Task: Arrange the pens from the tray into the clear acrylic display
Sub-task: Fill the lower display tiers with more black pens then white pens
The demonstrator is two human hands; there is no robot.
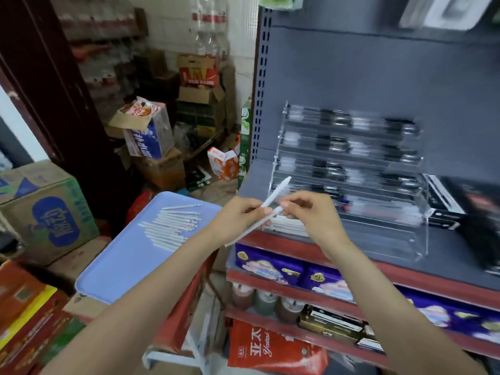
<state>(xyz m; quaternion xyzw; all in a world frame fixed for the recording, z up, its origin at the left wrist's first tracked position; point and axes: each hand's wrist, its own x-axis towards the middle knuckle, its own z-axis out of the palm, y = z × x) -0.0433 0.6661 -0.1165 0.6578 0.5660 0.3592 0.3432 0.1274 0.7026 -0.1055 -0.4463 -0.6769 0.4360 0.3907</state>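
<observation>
Head view. At frame centre, two slender white pens are held crossed, one pinched by the left hand, the other by the right hand, just in front of the clear acrylic display at centre right, whose tiers are filled with blurred dark-and-clear pens. More white pens are laid in a row on the lilac tray, lower left.

Small shop w/ stockroom clutter: metal retail shelving, packaged goods, stacked cartons, bottled drinks.
</observation>
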